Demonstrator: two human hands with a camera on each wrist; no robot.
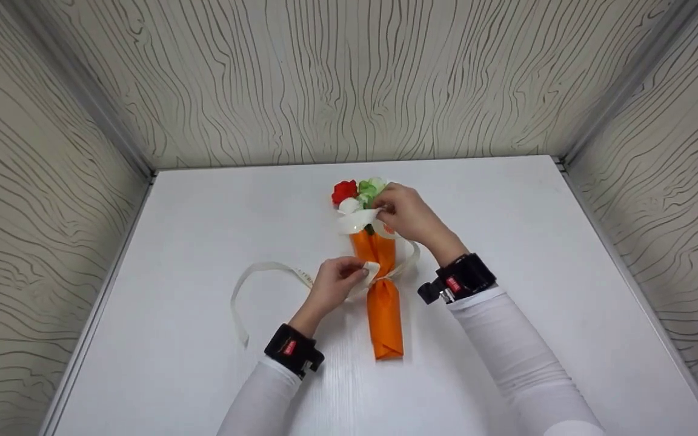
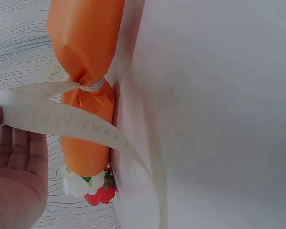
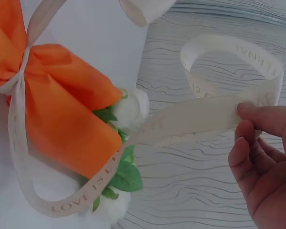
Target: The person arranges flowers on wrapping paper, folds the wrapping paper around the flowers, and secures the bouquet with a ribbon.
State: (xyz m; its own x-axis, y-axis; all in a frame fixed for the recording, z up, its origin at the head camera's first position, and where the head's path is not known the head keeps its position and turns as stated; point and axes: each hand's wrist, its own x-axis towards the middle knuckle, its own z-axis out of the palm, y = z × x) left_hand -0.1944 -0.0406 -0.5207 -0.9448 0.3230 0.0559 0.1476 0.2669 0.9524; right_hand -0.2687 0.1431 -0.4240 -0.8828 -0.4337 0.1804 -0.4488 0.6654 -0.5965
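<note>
A small bouquet in orange wrapping point(image 1: 385, 318) lies on the white table, its flower heads toward the back wall. A red flower point(image 1: 344, 192) shows there beside white and pale green ones. Cream ribbon point(image 3: 69, 202), printed with lettering such as "LOVE IS", is cinched round the narrow waist of the wrapping. My left hand point(image 1: 337, 281) pinches one length of it just left of the waist. Over the blooms, my right hand point(image 1: 409, 212) grips another part between thumb and fingers, where the ribbon makes a loop point(image 3: 219, 40). Some flowers are hidden behind that hand and ribbon.
The ribbon's loose tail point(image 1: 237, 297) curves over the table to the left. Wood-grain patterned panels point(image 1: 325, 85) enclose the table point(image 1: 203, 212) at the back and both sides. A black strap with a camera point(image 1: 467, 277) sits on each wrist.
</note>
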